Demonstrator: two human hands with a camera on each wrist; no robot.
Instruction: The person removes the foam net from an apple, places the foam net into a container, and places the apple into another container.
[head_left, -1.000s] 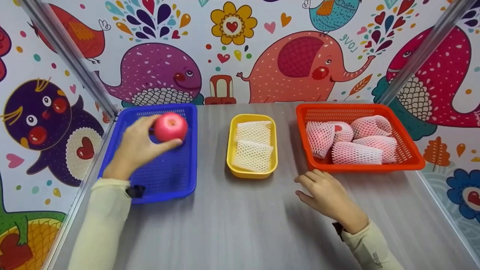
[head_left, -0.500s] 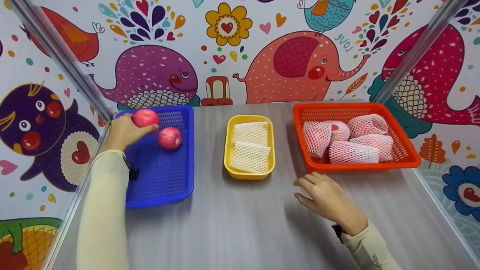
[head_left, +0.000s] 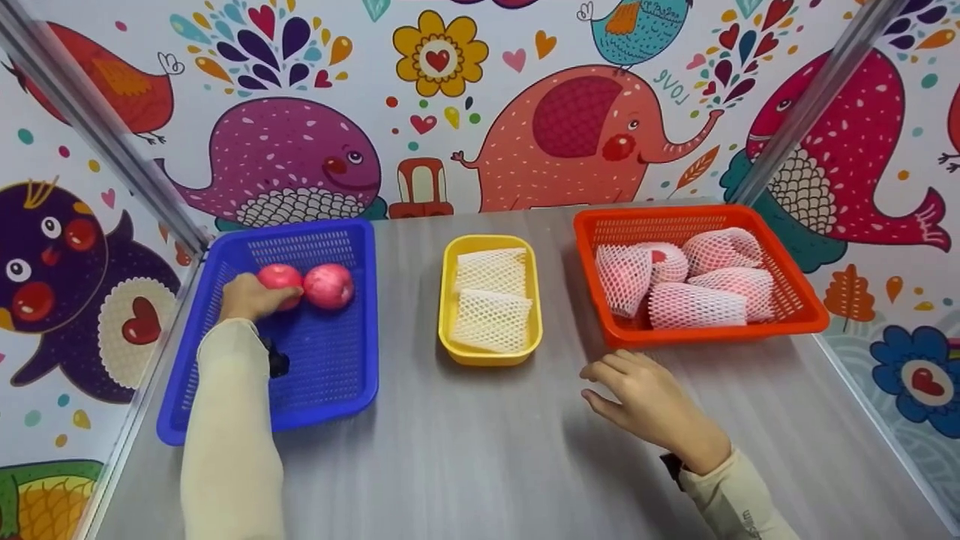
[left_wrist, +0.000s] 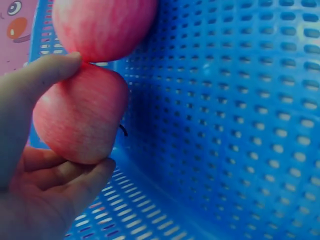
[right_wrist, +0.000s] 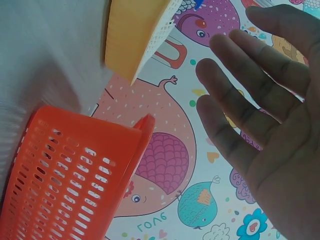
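Note:
My left hand (head_left: 251,298) is inside the blue basket (head_left: 330,375), with thumb and fingers round a pinkish-red apple (left_wrist: 82,117). A second apple (head_left: 328,286) sits right beside it in the far part of the basket. In the left wrist view the thumb is where the two apples meet, and the fingers support the opposite side of the held one. Over the table in front of the red basket (head_left: 720,334), my right hand (head_left: 654,409) hovers with relaxed fingers and holds nothing. The right wrist view shows those fingers spread slightly.
A yellow tray (head_left: 491,358) with white foam net sleeves (head_left: 491,319) stands between the two baskets. Several apples in foam nets (head_left: 697,306) lie in the red basket. Patterned wall panels (head_left: 450,150) close off the back and sides of the grey table (head_left: 450,457).
My left hand has lowered its apple into the blue basket, left of the other apple. The right hand has stayed almost in place. The head view has shifted slightly.

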